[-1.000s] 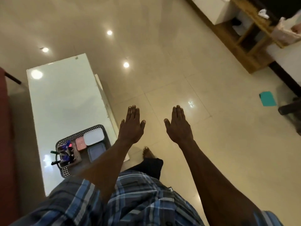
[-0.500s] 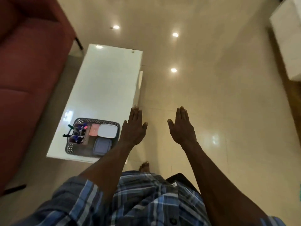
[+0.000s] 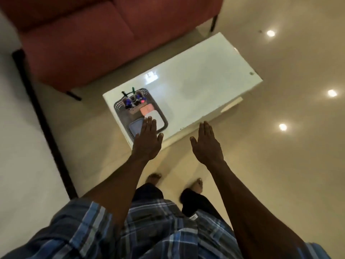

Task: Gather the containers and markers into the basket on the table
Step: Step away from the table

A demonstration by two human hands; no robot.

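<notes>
A dark perforated basket (image 3: 119, 109) sits at the near left corner of the white glossy table (image 3: 196, 85). Inside it lie a white lidded container (image 3: 155, 117), a pink container (image 3: 146, 111), a bluish-grey container (image 3: 136, 128) and a holder of markers (image 3: 133, 101) with several caps sticking up. My left hand (image 3: 147, 143) is held flat and open in front of the basket's near end, covering part of it. My right hand (image 3: 207, 144) is also flat and open, holding nothing, in front of the table's near edge.
A red sofa (image 3: 84, 38) stands behind and left of the table. A dark strip (image 3: 43, 116) runs along the floor at left. The glossy tiled floor (image 3: 280, 165) spreads to the right. My bare feet (image 3: 196, 184) stand just short of the table.
The view has swung round, so the table and basket now lie straight ahead and the sofa fills the top. Both hands stay flat and empty, now nearer the basket.
</notes>
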